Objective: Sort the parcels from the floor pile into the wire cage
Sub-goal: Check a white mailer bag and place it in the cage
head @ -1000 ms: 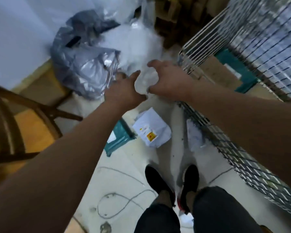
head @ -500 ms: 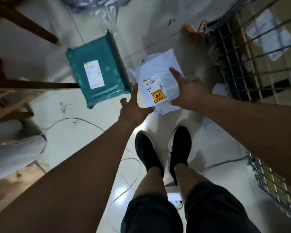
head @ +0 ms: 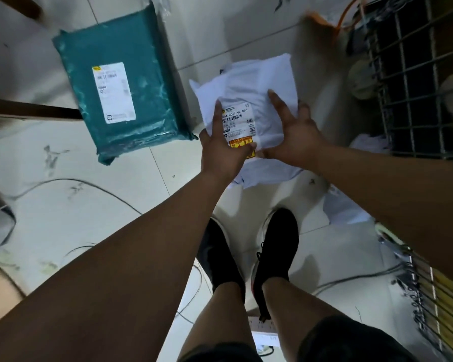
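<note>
1. Under the grip we see a pale tiled floor (head: 63,205), scuffed, with a thin cable (head: 89,184) trailing across it down and left of the hands.
2. Right of the grip stands the wire cage (head: 416,74), its mesh wall close beside the right forearm. What lies inside is too dark for us to name.
3. Left of the grip lies a teal parcel (head: 147,87), flat on the tiles with its white label up, just beside the held one.
4. In the grip is a white poly-bag parcel (head: 256,82), outside the cage. We cannot tell whether it has left the floor.
5. The left hand (head: 220,152) lies on its left side, index finger straight along the edge and thumb across a yellow sticker (head: 239,140).
6. The right hand (head: 298,134) lies on its right side, fingers spread and nearly straight. Neither hand is curled round the bag.
7. Nearer than the grip we see two black shoes (head: 220,257).
8. Between the two hands sits the shipping label (head: 237,118).
</note>
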A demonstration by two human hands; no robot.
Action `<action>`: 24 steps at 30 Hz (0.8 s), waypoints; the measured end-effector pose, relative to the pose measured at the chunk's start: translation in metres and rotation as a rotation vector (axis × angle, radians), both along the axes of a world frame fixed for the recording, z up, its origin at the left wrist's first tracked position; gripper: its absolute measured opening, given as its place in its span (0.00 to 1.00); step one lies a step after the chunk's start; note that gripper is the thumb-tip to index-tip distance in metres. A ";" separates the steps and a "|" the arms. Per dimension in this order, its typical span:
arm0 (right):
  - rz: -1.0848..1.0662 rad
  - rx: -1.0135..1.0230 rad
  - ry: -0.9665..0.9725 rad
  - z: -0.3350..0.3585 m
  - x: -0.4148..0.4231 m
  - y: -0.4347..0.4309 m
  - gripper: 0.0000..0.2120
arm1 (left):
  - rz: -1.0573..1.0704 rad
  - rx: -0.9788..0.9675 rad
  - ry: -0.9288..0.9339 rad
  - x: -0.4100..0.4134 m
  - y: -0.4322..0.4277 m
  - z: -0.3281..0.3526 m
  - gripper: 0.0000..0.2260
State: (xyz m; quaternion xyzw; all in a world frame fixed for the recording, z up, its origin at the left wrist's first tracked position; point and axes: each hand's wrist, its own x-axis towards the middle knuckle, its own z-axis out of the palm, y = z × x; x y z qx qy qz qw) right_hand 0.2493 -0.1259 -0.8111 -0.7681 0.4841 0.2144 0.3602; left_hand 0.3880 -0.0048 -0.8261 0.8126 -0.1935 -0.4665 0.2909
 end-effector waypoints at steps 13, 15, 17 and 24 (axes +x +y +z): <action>-0.026 -0.180 -0.136 0.192 0.014 0.003 0.55 | -0.385 -0.108 -0.344 0.053 -0.012 0.204 0.49; -0.050 -0.191 -0.166 0.238 0.017 -0.003 0.54 | -0.444 -0.117 -0.385 0.066 -0.018 0.248 0.51; -0.073 -0.219 -0.176 0.283 0.020 -0.009 0.53 | -0.498 -0.128 -0.412 0.076 -0.027 0.295 0.52; -0.205 -0.350 -0.225 0.456 0.010 -0.036 0.52 | -0.668 -0.305 -0.497 0.090 -0.087 0.475 0.51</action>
